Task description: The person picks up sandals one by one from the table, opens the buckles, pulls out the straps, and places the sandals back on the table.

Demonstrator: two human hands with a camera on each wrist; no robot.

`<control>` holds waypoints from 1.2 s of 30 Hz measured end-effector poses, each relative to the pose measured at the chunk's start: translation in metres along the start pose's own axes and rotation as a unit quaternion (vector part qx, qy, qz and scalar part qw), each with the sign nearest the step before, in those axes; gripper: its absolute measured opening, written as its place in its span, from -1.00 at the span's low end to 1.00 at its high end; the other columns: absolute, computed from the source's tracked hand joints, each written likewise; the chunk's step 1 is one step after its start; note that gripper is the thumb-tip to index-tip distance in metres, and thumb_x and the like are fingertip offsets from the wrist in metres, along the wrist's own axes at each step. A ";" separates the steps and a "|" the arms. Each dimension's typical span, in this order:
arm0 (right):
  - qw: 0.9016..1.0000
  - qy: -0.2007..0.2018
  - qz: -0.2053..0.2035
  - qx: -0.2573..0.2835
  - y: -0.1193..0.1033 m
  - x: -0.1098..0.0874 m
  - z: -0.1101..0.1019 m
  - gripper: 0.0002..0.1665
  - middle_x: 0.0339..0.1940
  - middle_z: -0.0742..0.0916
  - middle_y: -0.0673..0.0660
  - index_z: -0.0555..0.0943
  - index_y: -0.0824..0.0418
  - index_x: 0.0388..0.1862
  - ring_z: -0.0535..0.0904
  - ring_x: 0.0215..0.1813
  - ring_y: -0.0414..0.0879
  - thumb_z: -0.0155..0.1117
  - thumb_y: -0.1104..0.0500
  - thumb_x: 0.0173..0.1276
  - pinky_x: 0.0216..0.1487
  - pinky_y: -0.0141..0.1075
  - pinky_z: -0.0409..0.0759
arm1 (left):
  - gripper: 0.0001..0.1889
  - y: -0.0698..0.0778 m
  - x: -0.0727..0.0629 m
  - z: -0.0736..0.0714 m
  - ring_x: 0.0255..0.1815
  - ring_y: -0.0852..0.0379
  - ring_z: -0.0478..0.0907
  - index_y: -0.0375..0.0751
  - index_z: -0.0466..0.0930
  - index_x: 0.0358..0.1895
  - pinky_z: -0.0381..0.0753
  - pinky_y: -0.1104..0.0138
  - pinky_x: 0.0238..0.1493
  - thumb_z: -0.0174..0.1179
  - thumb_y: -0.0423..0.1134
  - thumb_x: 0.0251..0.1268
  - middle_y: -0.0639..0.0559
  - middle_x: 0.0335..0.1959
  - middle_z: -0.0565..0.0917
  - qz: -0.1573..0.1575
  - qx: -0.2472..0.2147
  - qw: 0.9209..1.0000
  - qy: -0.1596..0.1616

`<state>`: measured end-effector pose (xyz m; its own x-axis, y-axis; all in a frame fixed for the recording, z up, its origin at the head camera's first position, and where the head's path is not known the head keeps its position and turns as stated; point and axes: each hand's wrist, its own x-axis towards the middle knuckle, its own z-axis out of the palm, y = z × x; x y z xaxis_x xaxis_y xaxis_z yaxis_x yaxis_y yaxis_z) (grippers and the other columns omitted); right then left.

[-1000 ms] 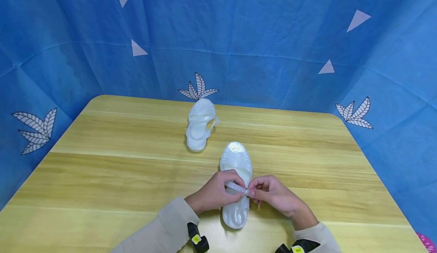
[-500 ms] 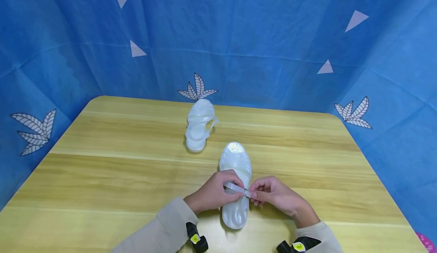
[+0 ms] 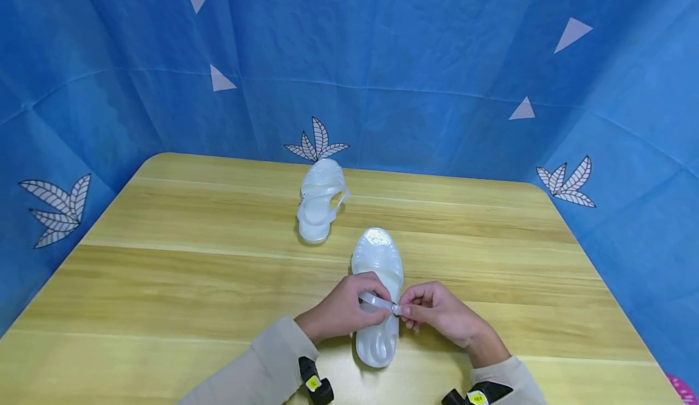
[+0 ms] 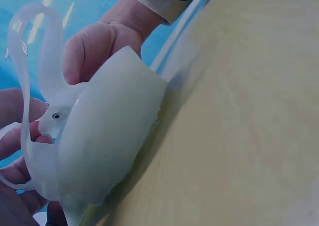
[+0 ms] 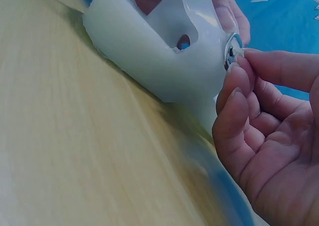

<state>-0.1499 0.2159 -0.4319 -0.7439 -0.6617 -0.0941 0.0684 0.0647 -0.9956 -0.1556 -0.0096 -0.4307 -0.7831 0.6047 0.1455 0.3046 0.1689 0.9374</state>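
Observation:
A translucent white jelly sandal (image 3: 377,250) lies toe away from me on the table. Its strap (image 3: 374,299) arches over the footbed, and my left hand (image 3: 345,308) pinches it between thumb and fingers on the left of the buckle. A small metal buckle (image 5: 230,51) sits on the sandal's right side. Close against it, the thumb and forefinger of my right hand (image 3: 441,313) pinch the short strap end. In the left wrist view the sandal's heel (image 4: 112,121) covers part of the hands, and a small metal rivet (image 4: 57,116) shows on its side.
A matching sandal (image 3: 315,211) stands farther back, left of the first, with its side strap loose on the right. The wooden table (image 3: 180,283) ends at a blue patterned cloth (image 3: 415,59) behind and on both sides.
My right fingers have shifted slightly right, away from the buckle, and a short piece of strap now shows between them and it. My left hand and both sandals stay in place.

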 end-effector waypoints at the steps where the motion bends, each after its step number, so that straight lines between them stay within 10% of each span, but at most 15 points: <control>1: 1.000 -0.001 -0.004 0.006 0.000 0.000 0.000 -0.66 -0.47 0.63 -0.01 0.41 0.70 -0.27 0.52 -0.42 -0.26 0.09 0.31 0.37 -0.40 -0.43 0.56 | -0.89 0.000 0.000 0.000 -0.12 0.29 0.51 -0.13 0.66 -0.30 0.45 0.37 0.08 0.32 -0.35 0.09 0.14 -0.26 0.63 0.000 -0.001 1.000 0.000; 20: 0.999 0.021 -0.035 0.031 0.001 0.004 0.008 -0.67 -0.47 0.66 -0.04 0.39 0.76 -0.30 0.53 -0.45 -0.30 0.11 0.38 0.33 -0.42 -0.48 0.54 | -0.88 0.000 0.000 0.001 -0.14 0.29 0.52 -0.12 0.64 -0.30 0.49 0.39 0.02 0.32 -0.35 0.07 0.11 -0.26 0.64 -0.009 -0.007 1.000 0.004; 36: 0.995 0.055 -0.002 -0.080 -0.006 0.002 0.009 -0.65 -0.38 0.59 0.11 0.46 0.48 -0.15 0.53 -0.36 -0.23 0.33 0.28 0.20 -0.36 -0.44 0.56 | -0.90 0.001 0.001 -0.002 -0.14 0.32 0.52 -0.11 0.68 -0.28 0.47 0.38 0.06 0.31 -0.31 0.12 0.22 -0.29 0.63 0.011 0.019 1.000 -0.004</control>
<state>-0.1461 0.2071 -0.4267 -0.8126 -0.5771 -0.0811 -0.0345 0.1865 -0.9818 -0.1570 -0.0108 -0.4287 -0.7715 0.6147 0.1641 0.3426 0.1841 0.9213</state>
